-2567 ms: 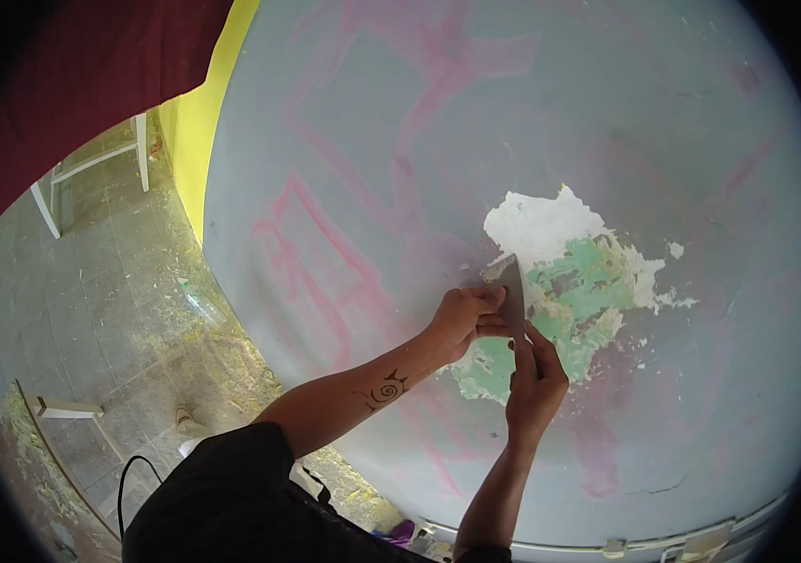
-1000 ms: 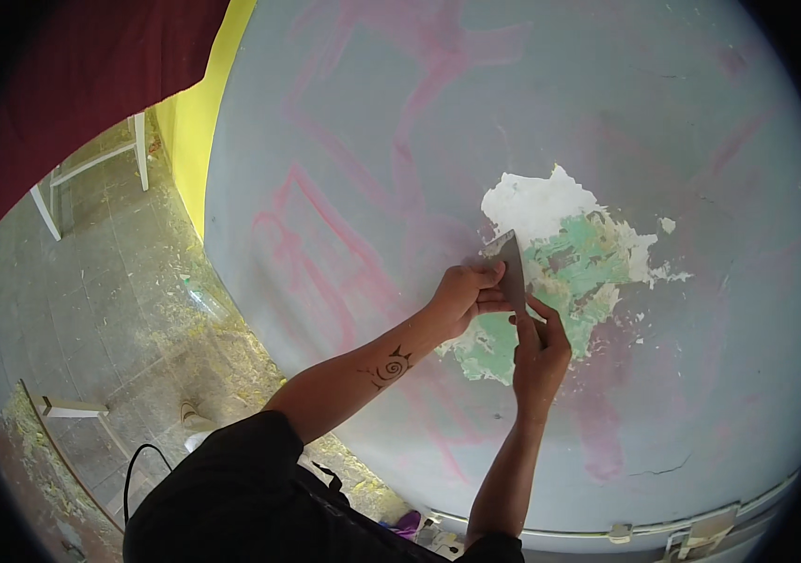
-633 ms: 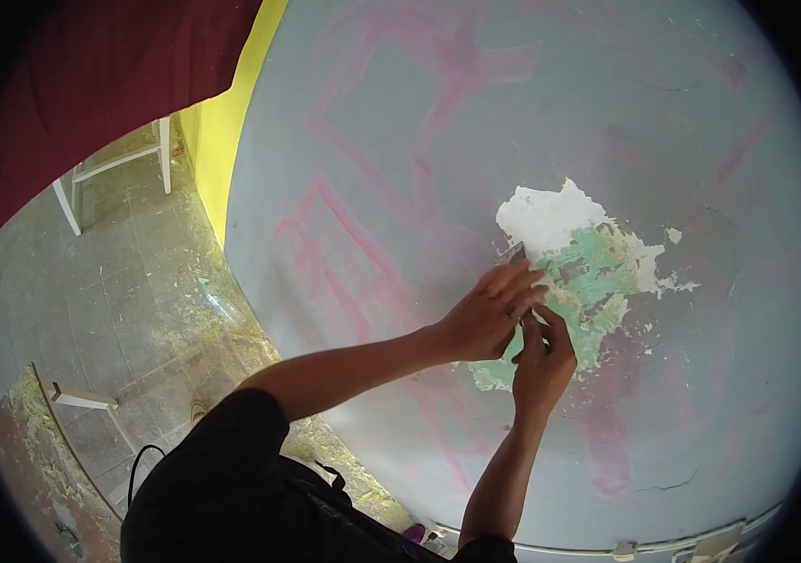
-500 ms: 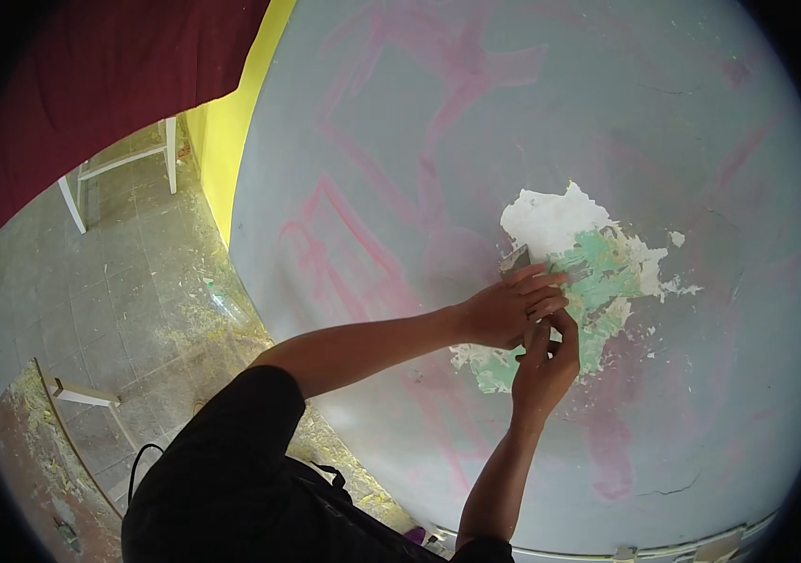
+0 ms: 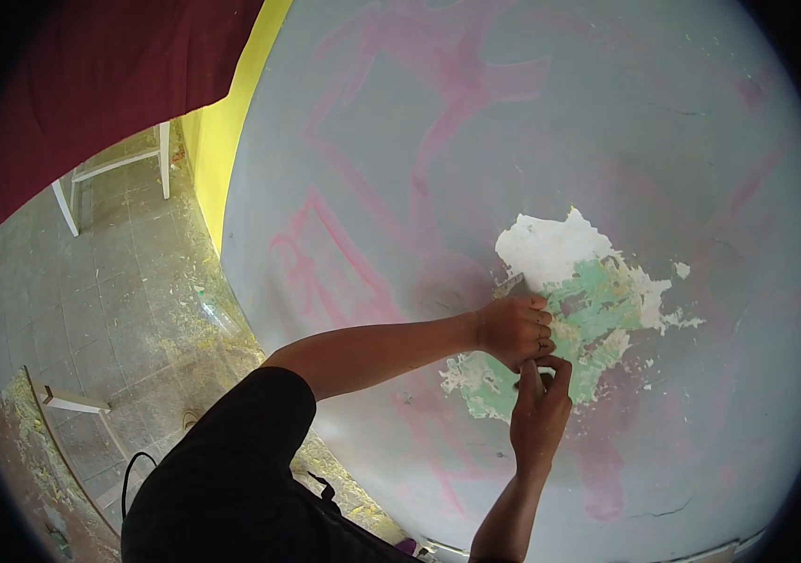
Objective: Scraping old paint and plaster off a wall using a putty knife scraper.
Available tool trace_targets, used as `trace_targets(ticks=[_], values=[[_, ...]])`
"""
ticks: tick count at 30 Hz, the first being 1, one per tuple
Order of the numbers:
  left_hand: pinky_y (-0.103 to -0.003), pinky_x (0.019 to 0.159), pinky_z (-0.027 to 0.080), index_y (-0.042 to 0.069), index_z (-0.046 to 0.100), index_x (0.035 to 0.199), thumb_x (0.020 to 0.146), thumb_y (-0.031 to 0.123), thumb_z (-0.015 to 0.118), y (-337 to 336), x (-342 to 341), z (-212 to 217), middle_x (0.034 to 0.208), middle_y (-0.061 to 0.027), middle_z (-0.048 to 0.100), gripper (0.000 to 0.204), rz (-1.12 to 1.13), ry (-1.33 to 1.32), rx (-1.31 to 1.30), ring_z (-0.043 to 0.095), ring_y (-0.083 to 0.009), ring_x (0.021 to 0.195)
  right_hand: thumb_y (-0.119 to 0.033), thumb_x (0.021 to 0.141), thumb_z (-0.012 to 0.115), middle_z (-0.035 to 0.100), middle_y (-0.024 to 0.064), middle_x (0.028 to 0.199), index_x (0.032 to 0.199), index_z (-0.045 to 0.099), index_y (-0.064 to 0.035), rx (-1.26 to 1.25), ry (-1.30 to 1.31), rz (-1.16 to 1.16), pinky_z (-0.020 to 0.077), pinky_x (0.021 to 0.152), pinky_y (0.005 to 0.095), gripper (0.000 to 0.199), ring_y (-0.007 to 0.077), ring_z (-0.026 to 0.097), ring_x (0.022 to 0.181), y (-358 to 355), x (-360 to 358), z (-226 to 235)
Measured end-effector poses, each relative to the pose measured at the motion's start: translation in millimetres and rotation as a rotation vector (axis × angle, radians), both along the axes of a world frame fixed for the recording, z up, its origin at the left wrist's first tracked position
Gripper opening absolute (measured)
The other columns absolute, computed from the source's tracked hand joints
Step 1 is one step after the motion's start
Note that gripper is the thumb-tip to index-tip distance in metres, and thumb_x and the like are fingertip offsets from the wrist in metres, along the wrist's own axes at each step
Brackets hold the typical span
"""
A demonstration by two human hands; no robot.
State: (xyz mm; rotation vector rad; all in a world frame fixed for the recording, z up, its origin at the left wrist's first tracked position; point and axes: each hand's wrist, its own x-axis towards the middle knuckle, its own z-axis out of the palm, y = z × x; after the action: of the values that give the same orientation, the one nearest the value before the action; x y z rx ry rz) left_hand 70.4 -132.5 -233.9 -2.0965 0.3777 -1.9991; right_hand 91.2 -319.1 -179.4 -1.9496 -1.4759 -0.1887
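A scraper with a flat grey blade lies against the grey wall. Its blade tip meets the left edge of a bare patch, where white plaster and green older paint show through. My left hand is closed round the scraper just behind the blade, its fingers curled. Below it, my right hand grips the lower end of the handle. Most of the handle is hidden by both hands. Ragged paint edges surround the patch.
Pink faded marks run over the wall. At the left, a dark red cloth hangs beside a yellow wall strip. A white-legged piece of furniture stands on the tiled floor, with a clear plastic bottle and paint flakes nearby.
My left fingers, stretched over the scraper before, are now curled round it. The view has shifted slightly, so the wall patch sits lower in the picture.
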Motion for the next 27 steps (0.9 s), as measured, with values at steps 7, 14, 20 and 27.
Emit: trace_targets(ticks=[7, 14, 20, 27], values=[[-0.033, 0.065, 0.041, 0.015, 0.051, 0.066, 0.066, 0.025, 0.067, 6, 7, 7, 0.065, 0.0026, 0.044, 0.019, -0.066, -0.062, 0.004, 0.052, -0.0167, 0.067, -0.012, 0.1, 0.06, 0.061, 0.0121, 0.065, 0.106, 0.051, -0.0032, 0.015, -0.034, 0.075, 0.0435, 0.058, 0.0343, 0.014, 0.0195, 0.055, 0.056, 10, 24, 8], [-0.033, 0.065, 0.04, 0.015, 0.048, 0.063, 0.057, 0.023, 0.063, 30, -26, 2, 0.066, 0.0018, 0.039, 0.019, 0.157, -0.045, 0.012, 0.05, -0.0167, 0.069, -0.008, 0.099, 0.06, 0.063, 0.015, 0.076, 0.109, 0.051, -0.0022, -0.027, -0.046, 0.227, 0.0451, 0.057, 0.032, 0.014, 0.0196, 0.057, 0.058, 42, -1, 6], [-0.032, 0.067, 0.041, 0.015, 0.045, 0.061, 0.058, 0.023, 0.063, 0, -17, 11, 0.065, 0.0017, 0.041, 0.02, -0.055, -0.024, 0.04, 0.05, -0.0166, 0.069, -0.01, 0.102, 0.055, 0.059, 0.012, 0.068, 0.103, 0.049, -0.0027, 0.065, -0.009, 0.13, 0.0425, 0.059, 0.0304, 0.01, 0.0172, 0.054, 0.058, 2, -16, 2], [-0.033, 0.067, 0.042, 0.014, 0.046, 0.063, 0.06, 0.026, 0.066, 4, -3, 18, 0.064, 0.002, 0.042, 0.024, -0.134, 0.022, 0.1, 0.052, -0.0166, 0.069, -0.014, 0.101, 0.056, 0.054, 0.006, 0.061, 0.095, 0.046, -0.0032, 0.101, 0.035, -0.001, 0.0396, 0.057, 0.0324, 0.016, 0.0121, 0.047, 0.057, 5, -9, 1]])
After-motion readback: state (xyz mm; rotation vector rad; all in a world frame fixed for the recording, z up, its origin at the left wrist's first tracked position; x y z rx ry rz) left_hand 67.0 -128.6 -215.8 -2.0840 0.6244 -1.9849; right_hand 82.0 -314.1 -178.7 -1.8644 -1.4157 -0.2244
